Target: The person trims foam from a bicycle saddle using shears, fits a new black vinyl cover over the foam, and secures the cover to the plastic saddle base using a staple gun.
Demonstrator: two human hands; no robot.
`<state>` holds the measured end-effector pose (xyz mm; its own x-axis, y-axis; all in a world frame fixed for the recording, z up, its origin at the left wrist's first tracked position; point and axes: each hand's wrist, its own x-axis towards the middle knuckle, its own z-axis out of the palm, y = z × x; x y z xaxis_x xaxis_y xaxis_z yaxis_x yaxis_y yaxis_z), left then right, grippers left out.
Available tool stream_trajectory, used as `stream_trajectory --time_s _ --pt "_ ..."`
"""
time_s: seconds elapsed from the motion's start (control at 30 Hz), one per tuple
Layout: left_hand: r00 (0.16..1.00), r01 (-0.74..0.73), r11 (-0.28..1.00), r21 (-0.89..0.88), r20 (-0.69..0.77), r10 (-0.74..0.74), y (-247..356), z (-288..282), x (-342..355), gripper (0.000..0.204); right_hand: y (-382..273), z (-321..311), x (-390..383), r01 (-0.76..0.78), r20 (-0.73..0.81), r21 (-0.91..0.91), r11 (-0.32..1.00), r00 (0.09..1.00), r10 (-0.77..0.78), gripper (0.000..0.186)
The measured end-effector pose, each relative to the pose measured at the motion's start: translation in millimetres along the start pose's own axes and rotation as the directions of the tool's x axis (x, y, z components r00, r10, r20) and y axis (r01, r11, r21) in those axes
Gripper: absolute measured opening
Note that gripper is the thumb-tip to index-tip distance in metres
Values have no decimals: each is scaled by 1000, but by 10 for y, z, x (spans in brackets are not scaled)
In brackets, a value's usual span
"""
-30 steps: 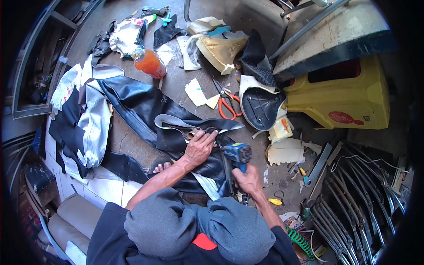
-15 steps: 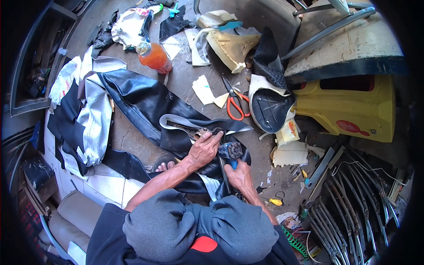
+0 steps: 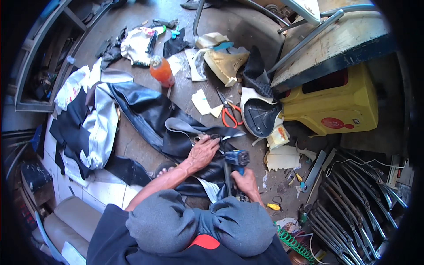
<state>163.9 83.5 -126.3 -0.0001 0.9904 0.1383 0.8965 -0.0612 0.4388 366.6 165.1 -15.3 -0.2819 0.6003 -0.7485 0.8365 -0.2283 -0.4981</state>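
My right hand (image 3: 245,181) grips a blue-and-black pistol-shaped power tool (image 3: 237,157), its exact kind unclear. Just left of it, my left hand (image 3: 202,153) has its fingers bent over a small brownish metal part (image 3: 197,138) at a folded edge of black vinyl (image 3: 176,145). The fold shows a pale grey backing. More of this vinyl (image 3: 145,100) stretches away to the upper left. A dark bar stands upright beside the tool, partly covered by my knee. Toes show beside my left forearm.
Orange-handled scissors (image 3: 230,115), a bottle of orange liquid (image 3: 161,72) and foam scraps (image 3: 225,64) lie or stand beyond the vinyl. At right are a black seat shell (image 3: 260,115), a yellow plastic stool (image 3: 335,106) and several metal frames (image 3: 349,212). A green coiled hose (image 3: 293,243) lies lower right.
The power tool has moved slightly right and away from my left hand, with my right hand lower. My left hand stays on the metal part. The whole view has shifted a little.
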Motion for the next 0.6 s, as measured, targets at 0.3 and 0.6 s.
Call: stream_trajectory --time_s 0.3,0.6 --pt "998 59 997 -47 15 -58 190 -144 66 21 365 -283 -55 57 -29 -99 993 998 -60 31" --pt "993 85 996 -6 87 -84 122 -22 57 11 229 -188 207 66 102 -210 975 994 -46 49"
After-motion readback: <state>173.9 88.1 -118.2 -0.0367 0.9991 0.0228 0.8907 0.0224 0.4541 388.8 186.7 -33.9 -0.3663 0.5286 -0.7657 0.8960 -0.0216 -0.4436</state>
